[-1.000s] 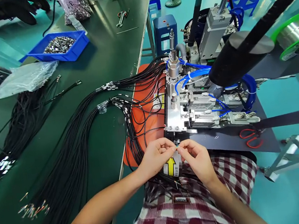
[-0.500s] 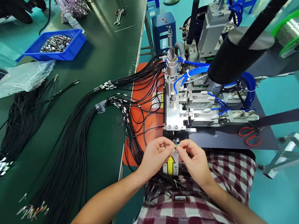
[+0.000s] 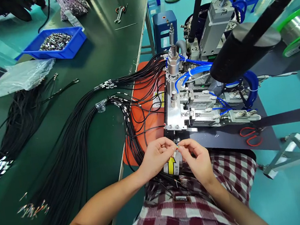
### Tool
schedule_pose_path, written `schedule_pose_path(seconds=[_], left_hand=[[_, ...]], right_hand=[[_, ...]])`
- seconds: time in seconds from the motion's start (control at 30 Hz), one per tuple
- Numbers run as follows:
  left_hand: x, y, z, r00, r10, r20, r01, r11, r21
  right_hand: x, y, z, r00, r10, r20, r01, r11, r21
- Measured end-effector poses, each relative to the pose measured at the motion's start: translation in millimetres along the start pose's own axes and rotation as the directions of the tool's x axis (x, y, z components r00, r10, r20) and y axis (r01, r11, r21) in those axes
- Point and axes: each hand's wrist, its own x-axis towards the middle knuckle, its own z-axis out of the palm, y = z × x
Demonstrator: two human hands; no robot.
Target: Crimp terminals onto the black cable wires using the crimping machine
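Thin coloured wires [image 3: 178, 147] show between the fingertips of both hands, just in front of the machine. My left hand [image 3: 156, 158] pinches them from the left, thumb against forefinger. From the right, my right hand [image 3: 198, 160] closes its thumb and forefinger on the wires' other side. Below the fingers is a label with a yellow arrow [image 3: 172, 166]. Dark cables with bare wire ends [image 3: 176, 182] lie by my lap. A black cable bundle [image 3: 132, 140] hangs over an orange surface [image 3: 148, 118] left of the machine.
A machine [image 3: 176, 115] with blue air tubes stands ahead. Red-handled scissors [image 3: 251, 137] rest on its dark plate. On the green table [image 3: 109, 138] are long black cables [image 3: 70, 150], a blue tray [image 3: 76, 45] of metal parts, and a wrench [image 3: 119, 15]. A solder-like wire spool [image 3: 299, 30] is at right.
My right hand has shifted very slightly right, and a bit more of the wires shows between the fingertips. My left hand keeps its pinch in nearly the same place.
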Motion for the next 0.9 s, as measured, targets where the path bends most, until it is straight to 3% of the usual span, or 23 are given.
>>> schedule_pose_path(seconds=[0.1,0.17,0.27,0.33,0.5,0.73,0.9], left_hand=[[-0.4,-3.2,-0.3,0.999,0.034,0.018,-0.035,0.998,0.051],[-1.8,-7.1,-0.1,0.991,0.133,0.0,-0.131,0.978,0.161],[-4.2,-13.0,0.2,0.912,0.41,0.015,-0.379,0.829,0.411],[-4.4,-14.4,0.0,0.879,0.474,0.046,-0.441,0.773,0.456],[0.1,-7.2,-1.5,0.982,0.182,0.059,-0.191,0.952,0.239],[1.1,-1.8,-2.0,0.989,0.138,0.053,-0.146,0.964,0.222],[0.6,1.1,-1.7,0.997,0.072,0.024,-0.075,0.982,0.176]], right_hand=[[-0.9,0.3,-1.0,0.99,-0.137,-0.024,0.132,0.981,-0.139],[-1.2,0.8,-1.1,0.986,-0.167,-0.029,0.16,0.973,-0.165],[-1.0,1.9,-0.1,0.999,-0.038,0.0,0.038,0.999,-0.01],[-1.1,2.4,0.4,0.999,0.026,0.026,-0.028,0.996,0.079],[-2.0,2.4,-1.1,0.999,0.039,0.032,-0.042,0.994,0.097],[-4.6,1.1,-2.0,1.0,0.013,0.02,-0.014,1.0,0.02],[-3.1,-3.0,-2.5,0.996,0.07,0.048,-0.072,0.996,0.053]])
